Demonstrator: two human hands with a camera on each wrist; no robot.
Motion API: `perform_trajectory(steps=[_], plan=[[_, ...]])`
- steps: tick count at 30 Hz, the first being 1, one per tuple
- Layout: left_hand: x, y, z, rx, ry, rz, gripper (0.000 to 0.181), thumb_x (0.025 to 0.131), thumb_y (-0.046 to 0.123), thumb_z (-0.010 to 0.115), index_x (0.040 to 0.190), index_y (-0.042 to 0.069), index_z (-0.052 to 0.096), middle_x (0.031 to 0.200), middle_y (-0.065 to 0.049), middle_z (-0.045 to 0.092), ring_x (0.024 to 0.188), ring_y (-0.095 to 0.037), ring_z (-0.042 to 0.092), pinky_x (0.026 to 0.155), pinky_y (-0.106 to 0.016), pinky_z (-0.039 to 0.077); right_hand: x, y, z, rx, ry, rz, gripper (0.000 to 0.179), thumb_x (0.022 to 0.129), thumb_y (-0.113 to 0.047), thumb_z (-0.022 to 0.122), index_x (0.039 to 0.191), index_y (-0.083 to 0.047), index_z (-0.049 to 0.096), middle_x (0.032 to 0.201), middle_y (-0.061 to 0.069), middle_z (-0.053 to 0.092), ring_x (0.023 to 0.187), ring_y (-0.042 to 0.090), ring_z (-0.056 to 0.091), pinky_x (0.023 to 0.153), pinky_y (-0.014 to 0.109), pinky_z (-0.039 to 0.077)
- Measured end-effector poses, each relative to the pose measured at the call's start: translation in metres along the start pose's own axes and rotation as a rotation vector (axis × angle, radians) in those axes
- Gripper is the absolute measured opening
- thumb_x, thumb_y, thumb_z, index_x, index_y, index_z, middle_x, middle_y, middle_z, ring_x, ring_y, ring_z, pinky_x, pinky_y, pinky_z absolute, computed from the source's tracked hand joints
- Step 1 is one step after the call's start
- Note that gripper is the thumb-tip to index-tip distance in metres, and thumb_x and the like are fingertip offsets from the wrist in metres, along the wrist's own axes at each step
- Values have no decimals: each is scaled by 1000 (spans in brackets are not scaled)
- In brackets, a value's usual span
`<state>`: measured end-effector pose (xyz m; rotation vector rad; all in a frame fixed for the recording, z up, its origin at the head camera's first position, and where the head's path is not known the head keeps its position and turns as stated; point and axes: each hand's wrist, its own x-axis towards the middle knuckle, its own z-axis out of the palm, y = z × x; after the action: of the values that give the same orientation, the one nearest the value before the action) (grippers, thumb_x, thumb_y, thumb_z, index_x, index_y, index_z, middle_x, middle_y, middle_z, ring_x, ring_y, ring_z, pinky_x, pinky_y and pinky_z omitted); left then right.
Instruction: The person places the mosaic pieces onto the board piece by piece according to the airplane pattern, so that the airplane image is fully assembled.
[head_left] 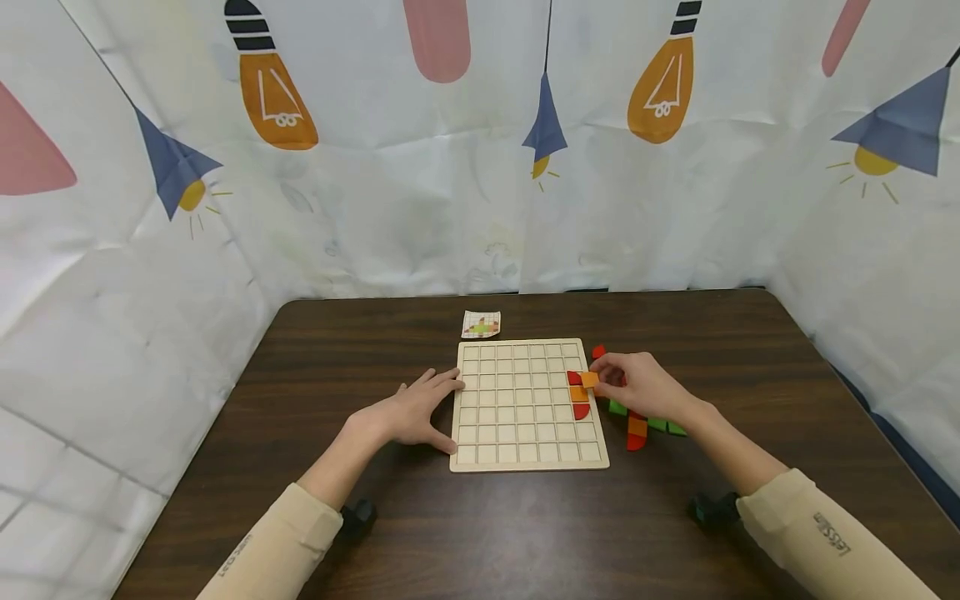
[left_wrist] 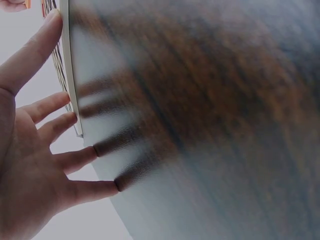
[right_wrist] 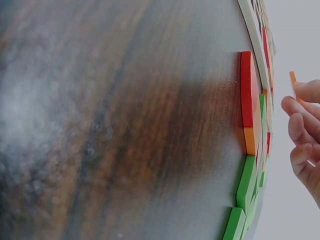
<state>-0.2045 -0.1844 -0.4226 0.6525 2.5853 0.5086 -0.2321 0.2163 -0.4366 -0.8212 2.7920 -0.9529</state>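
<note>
A pale wooden grid board (head_left: 517,408) lies on the table. My left hand (head_left: 412,410) rests at its left edge with straight, spread fingers, the thumb and some fingertips touching the rim. Over the board's right side, my right hand (head_left: 637,383) pinches an orange square tile (head_left: 589,380) between thumb and fingers; the right wrist view shows the orange tile (right_wrist: 293,78) edge-on. In the right-hand columns sit a red tile (head_left: 574,377), an orange tile (head_left: 579,393) and a red rounded tile (head_left: 581,411).
Right of the board lie several loose pieces, among them a green tile (head_left: 657,425), a red rounded piece (head_left: 636,442) and a red piece (head_left: 598,352). A small picture card (head_left: 481,324) with a coloured pattern lies behind the board on the dark wooden table (head_left: 360,333).
</note>
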Motion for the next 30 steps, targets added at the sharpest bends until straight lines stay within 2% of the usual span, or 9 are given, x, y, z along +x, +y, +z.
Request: perform_trajectory(steps=[14, 19, 30], plan=[[-1, -1, 1, 3, -3, 7, 99, 82, 44, 87, 160, 12, 36, 170, -9, 16, 155, -42, 6, 111, -77, 11, -1, 1, 2, -18, -5, 11, 22, 95, -14, 75, 115, -4, 71, 90, -7, 68, 80, 10, 62, 70, 30, 55], [-1, -1, 1, -7, 0, 8, 98, 81, 44, 88, 160, 13, 37, 170, -8, 16, 155, -42, 7, 111, -78, 11, 0, 0, 3, -5, 1, -8, 22, 95, -14, 75, 115, -4, 71, 90, -8, 68, 80, 10, 62, 70, 30, 55], [0, -2, 1, -16, 8, 13, 98, 81, 45, 88, 159, 14, 37, 170, -8, 16, 155, -41, 6, 111, -78, 10, 1, -2, 4, -2, -1, -11, 23, 96, -14, 75, 116, -4, 71, 92, -8, 68, 84, 11, 63, 74, 31, 55]])
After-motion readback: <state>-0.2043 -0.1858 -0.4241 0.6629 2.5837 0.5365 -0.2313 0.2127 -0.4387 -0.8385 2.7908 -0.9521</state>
